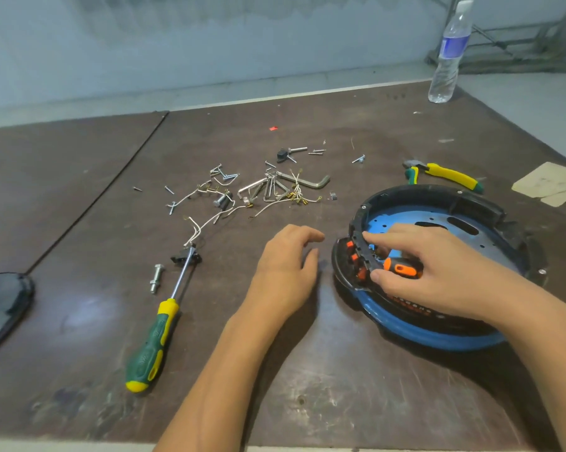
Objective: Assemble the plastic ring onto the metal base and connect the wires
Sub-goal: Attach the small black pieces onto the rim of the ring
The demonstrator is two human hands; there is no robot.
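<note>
A blue metal base (402, 220) lies at the right of the brown table, with a black plastic ring (415, 192) seated around its rim. My right hand (438, 272) rests over the ring's near left side, fingers closed on a small orange and black screwdriver (400, 267), index finger touching the ring beside orange terminals (351, 252). My left hand (286, 269) hovers just left of the base, fingers loosely curled and holding nothing. Loose white wires (206, 223) with brass ends lie spread in the middle of the table.
A green and yellow screwdriver (154, 334) lies at the near left, a bolt (156, 278) beside it. Screws and hex keys (275, 187) are scattered mid-table. Yellow pliers (444, 174) lie behind the base. A water bottle (449, 53) stands far right. A dark object (1, 305) sits at the left edge.
</note>
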